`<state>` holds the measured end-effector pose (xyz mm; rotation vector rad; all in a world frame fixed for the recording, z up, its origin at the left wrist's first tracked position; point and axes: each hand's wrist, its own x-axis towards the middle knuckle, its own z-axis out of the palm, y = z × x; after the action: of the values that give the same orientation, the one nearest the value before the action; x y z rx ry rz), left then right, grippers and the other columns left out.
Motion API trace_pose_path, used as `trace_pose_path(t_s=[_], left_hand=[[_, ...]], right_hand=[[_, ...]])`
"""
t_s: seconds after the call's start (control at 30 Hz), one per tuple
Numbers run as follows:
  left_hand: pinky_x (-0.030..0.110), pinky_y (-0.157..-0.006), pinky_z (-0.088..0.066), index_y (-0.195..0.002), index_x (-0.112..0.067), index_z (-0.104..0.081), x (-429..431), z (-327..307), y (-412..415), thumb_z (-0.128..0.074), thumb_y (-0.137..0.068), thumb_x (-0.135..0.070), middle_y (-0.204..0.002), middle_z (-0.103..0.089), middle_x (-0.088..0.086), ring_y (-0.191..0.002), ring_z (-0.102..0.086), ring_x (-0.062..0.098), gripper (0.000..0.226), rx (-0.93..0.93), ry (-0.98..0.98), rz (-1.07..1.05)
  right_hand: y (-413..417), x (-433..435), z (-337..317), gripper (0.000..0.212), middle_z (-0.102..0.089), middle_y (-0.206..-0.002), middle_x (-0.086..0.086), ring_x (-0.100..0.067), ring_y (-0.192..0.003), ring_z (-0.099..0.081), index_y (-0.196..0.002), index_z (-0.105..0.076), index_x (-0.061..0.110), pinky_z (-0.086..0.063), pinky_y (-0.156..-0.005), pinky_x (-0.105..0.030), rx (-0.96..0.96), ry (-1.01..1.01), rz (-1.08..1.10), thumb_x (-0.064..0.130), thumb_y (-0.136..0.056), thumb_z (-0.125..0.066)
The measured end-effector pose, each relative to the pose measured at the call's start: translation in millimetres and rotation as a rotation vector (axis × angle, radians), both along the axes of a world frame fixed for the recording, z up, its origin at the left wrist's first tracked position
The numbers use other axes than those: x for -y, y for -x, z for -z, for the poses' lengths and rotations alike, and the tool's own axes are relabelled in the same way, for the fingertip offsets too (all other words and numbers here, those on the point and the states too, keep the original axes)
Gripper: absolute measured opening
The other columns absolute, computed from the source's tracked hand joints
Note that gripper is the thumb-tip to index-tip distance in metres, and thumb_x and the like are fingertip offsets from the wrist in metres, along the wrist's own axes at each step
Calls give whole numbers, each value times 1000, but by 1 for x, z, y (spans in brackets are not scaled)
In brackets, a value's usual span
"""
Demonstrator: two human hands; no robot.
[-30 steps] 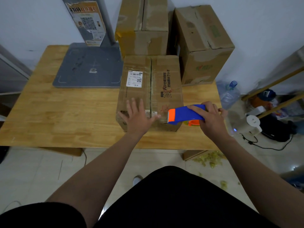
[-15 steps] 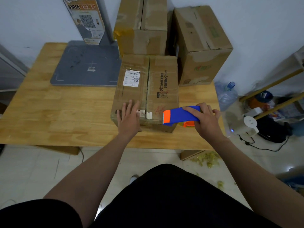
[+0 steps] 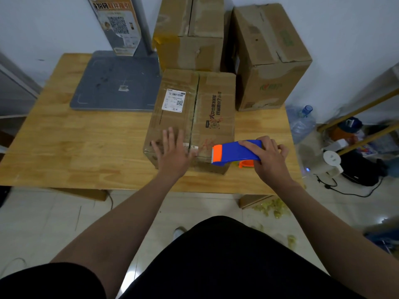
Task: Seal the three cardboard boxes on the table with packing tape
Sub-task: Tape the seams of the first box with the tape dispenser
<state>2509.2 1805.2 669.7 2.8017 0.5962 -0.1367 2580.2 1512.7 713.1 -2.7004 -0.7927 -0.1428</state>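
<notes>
A flat cardboard box (image 3: 216, 108) with a white shipping label lies near the table's front edge, its two top flaps meeting at a centre seam. My left hand (image 3: 172, 154) presses flat on the near left flap, fingers spread. My right hand (image 3: 269, 158) grips a blue and orange tape dispenser (image 3: 235, 151), whose toothed orange end hovers over the box's near right corner. Two taller cardboard boxes stand behind: one at the back centre (image 3: 190, 33), one at the back right (image 3: 269, 55).
A grey scale platform (image 3: 116, 83) with an upright post and a QR poster (image 3: 116, 24) sits at the back left of the wooden table (image 3: 75, 147). Right of the table are a water jug (image 3: 302, 124), a white appliance and cables on the floor.
My left hand slid left across the near flap, then stayed pressing there. The dispenser in my right hand stayed near the box's near right corner. The camera view shifted slightly.
</notes>
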Motion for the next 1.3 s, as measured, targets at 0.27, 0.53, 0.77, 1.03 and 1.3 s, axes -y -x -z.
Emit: trace_pose_path(t_s=[0.27,0.53,0.77,1.03,1.3], left_hand=[[70,-117,10,-164,-26,-7,26,4,-9,-11,-81,-87,-172,1,1,-158,11,24,103,-16,-55,70],[70,-116,9,-161,-48,-1,24,2,-9,-12,-84,-85,-172,3,-1,-157,12,30,86,-38,-34,79],[70,-117,11,-159,-51,4,24,-2,-9,-12,-84,-86,-172,7,-2,-157,15,30,84,-54,-13,82],[74,-115,10,-158,-54,0,25,0,-12,-15,-85,-86,-172,5,-4,-157,13,31,81,-76,23,45],[72,-117,8,-156,-57,-8,40,0,-8,-21,-110,-49,-172,-1,-4,-156,12,34,49,-28,46,17]], right_hand=[[0,2,1,64,-44,-117,0,-21,-108,-48,-142,-49,44,-27,-97,-53,1,-6,-8,10,-89,-62],[-6,14,-1,63,-46,-118,-4,-23,-107,-51,-147,-43,42,-29,-96,-52,69,44,-92,17,-92,-63],[-15,48,1,69,-52,-117,-6,-25,-103,-54,-144,-46,42,-33,-93,-50,143,-16,-90,10,-87,-69],[-15,80,14,63,-49,-115,-6,-27,-104,-52,-143,-48,43,-33,-90,-48,114,16,7,14,-88,-62],[-6,69,19,72,-44,-116,-5,-26,-104,-50,-144,-41,45,-36,-95,-56,60,41,36,11,-87,-67]])
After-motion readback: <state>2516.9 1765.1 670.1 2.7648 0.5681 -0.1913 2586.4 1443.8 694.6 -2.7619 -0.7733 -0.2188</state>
